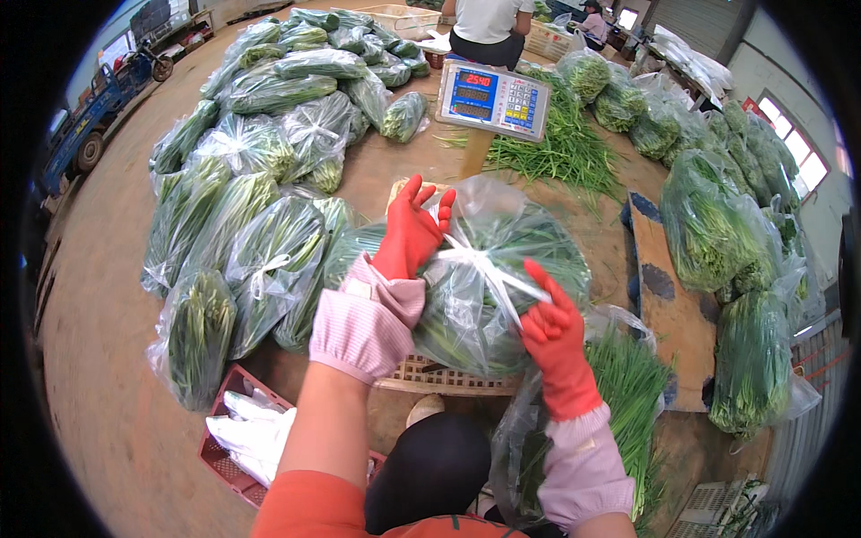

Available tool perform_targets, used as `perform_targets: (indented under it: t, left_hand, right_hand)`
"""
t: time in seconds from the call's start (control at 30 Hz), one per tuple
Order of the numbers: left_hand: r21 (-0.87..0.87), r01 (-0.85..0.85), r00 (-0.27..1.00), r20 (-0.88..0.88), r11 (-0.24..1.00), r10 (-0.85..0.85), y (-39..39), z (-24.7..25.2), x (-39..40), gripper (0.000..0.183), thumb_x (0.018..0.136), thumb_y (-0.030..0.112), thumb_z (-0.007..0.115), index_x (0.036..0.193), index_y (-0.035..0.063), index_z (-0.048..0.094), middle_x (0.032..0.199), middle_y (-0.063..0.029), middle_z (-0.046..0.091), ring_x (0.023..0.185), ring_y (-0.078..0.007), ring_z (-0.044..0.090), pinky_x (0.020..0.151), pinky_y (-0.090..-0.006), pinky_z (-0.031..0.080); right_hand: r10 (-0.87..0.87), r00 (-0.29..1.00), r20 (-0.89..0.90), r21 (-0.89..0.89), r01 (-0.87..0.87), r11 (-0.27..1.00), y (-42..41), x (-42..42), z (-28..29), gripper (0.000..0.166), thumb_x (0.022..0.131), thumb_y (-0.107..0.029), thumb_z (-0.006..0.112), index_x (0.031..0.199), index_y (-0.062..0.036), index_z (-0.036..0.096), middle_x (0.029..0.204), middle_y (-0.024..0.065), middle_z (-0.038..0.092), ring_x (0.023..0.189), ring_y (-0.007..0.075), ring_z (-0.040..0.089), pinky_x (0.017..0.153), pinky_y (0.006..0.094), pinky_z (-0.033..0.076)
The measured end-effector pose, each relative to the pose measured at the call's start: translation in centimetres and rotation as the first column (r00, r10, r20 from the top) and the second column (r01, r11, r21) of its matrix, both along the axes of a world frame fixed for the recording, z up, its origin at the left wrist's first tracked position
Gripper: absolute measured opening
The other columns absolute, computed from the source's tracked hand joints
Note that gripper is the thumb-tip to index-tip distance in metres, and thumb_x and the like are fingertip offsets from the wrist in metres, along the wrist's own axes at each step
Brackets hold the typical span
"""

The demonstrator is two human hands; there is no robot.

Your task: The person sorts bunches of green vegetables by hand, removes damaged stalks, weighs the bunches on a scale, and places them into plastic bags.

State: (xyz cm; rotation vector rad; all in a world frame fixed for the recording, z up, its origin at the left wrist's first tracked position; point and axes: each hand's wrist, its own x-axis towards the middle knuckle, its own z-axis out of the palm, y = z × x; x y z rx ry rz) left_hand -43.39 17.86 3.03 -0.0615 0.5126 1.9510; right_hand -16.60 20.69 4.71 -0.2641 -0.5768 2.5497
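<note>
A clear plastic bag of long green leafy stalks [471, 323] lies before me on a slatted plastic crate [444, 380]. White tie strips [488, 265] meet in a knot on its gathered neck. My left hand [414, 232], in a red rubber glove, is at the left of the knot with its palm turned up and fingers partly curled. One strip reaches this hand, but whether the fingers grip it is unclear. On the right, my right hand [555, 329], also red-gloved, pinches a strip end, its index finger extended.
A digital scale display [494, 99] stands beyond the bag. Filled vegetable bags [276, 222] pile up at left, others [713, 222] at right. Loose green stalks [558, 141] lie behind the display. A red crate [249, 471] holds white plastic. A person [488, 27] sits at the back.
</note>
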Motion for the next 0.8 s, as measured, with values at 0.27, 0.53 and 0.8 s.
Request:
perform_targets:
  t: [0.27,0.53,0.8]
  left_hand:
    - [-0.262,0.187,0.439,-0.840,0.947,-0.319,-3.3,8.2,4.2,0.063,0.091,0.051,0.044,0.138,0.0094,0.034,0.080,-0.0143,0.065,0.047,-0.0140,0.053,0.045,-0.0246,0.042]
    - [-0.302,-0.188,-0.790,-0.519,0.935,-0.326,-7.7,10.3,12.3,0.073,0.085,0.037,0.060,0.142,0.0066,0.026,0.081,-0.0166,0.065,0.074,-0.0347,0.062,0.061,-0.0378,0.049]
    - [-0.166,0.035,0.640,-0.754,0.985,-0.150,-7.1,1.7,12.3,0.035,0.099,0.021,0.037,0.124,-0.0014,0.045,0.098,-0.0138,0.064,0.069,-0.0196,0.065,0.064,-0.0293,0.053]
  right_hand:
    - [0.195,0.929,0.316,0.336,-0.301,0.892,0.0,0.5,4.0,0.063,0.094,-0.054,0.036,0.144,-0.0201,0.022,0.134,0.0178,0.045,0.038,-0.0016,0.028,0.041,0.0148,0.032]
    - [-0.183,0.981,-0.072,0.923,0.135,0.360,0.1,-3.3,1.5,0.069,0.091,-0.053,0.044,0.142,-0.0114,0.022,0.135,0.0182,0.043,0.061,0.0104,0.050,0.061,0.0257,0.048]
    - [0.304,0.921,-0.245,-0.064,-0.328,0.943,3.6,-3.1,1.6,0.062,0.092,-0.042,0.050,0.134,0.0022,0.035,0.134,0.0253,0.042,0.102,0.0169,0.057,0.087,0.0283,0.046]
